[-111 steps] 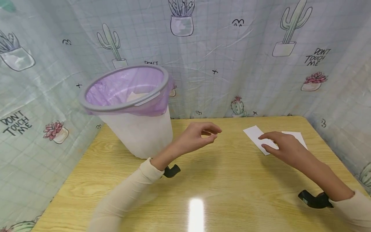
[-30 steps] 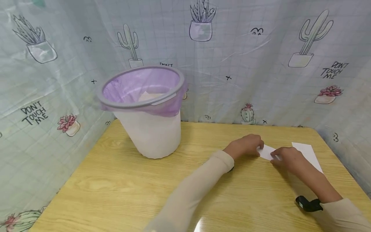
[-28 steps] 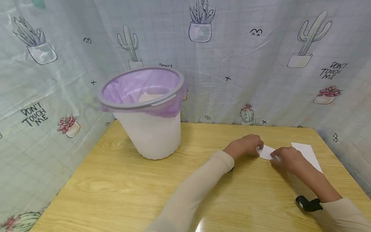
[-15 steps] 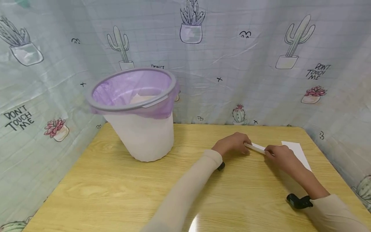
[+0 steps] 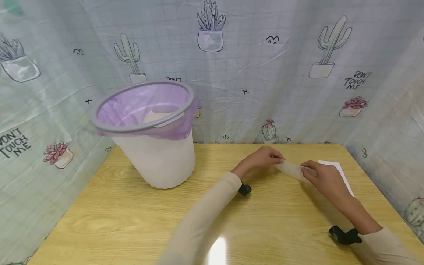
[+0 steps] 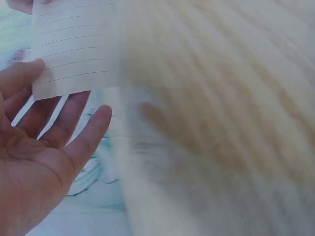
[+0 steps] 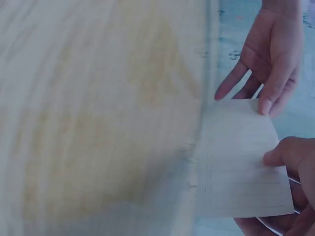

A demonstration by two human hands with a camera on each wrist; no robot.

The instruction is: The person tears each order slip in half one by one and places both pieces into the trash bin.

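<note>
Above table (image 5: 132, 217) | both hands' fingers pinch paper slip (image 5: 293, 170) | ruled lines: wrist views only

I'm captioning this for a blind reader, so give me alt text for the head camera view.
Two hands, the left hand and the right hand, hold a slip of white paper between them just above a wooden table. A second sheet lies behind the right hand, and a white bin with a purple liner stands at the left.

The printed curtain (image 5: 265, 73) reads "DON'T TOUCH ME" beside its potted cactus drawings.
</note>
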